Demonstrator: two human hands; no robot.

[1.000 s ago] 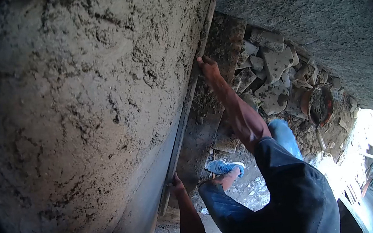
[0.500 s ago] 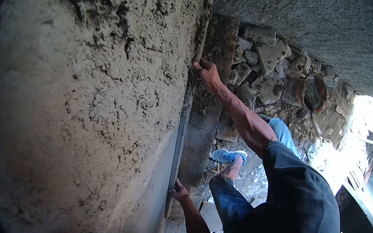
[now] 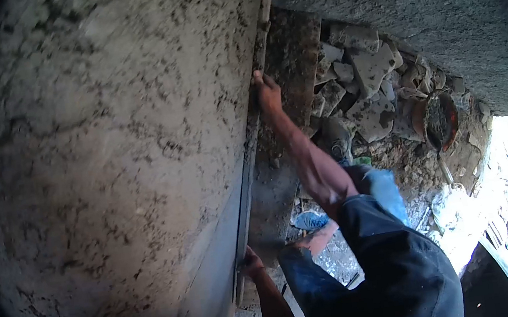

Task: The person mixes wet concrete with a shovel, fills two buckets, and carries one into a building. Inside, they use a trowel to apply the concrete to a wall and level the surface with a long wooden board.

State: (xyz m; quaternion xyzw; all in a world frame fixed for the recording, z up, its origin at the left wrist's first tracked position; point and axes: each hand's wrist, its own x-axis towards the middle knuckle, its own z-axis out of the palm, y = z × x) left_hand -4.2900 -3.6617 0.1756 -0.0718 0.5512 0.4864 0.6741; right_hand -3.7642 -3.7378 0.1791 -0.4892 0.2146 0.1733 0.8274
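A long, narrow straightedge [image 3: 246, 171] lies along a rough, pitted plastered wall [image 3: 123, 174], tilted in my view. Near its upper part, my right hand [image 3: 267, 93] is closed round it, thumb toward the wall. Lower down, my left hand [image 3: 252, 264] grips the same straightedge from its outer side; some of its fingers are hidden. Below the pitted area, the wall beside the straightedge looks smoother and greyer.
A brown plank [image 3: 295, 58] runs beside the straightedge. Broken stone slabs [image 3: 372, 74] are heaped beyond it, near an orange-rimmed round pan [image 3: 451, 125] holding grey material. A rough grey wall [image 3: 413, 6] rises at upper right. My blue shoe [image 3: 311, 220] is on the rubble-strewn ground.
Both hands and the straightedge have shifted along the wall, my right hand a little up and left in view. The camera view has shifted too, and a dusty boot now shows more fully.
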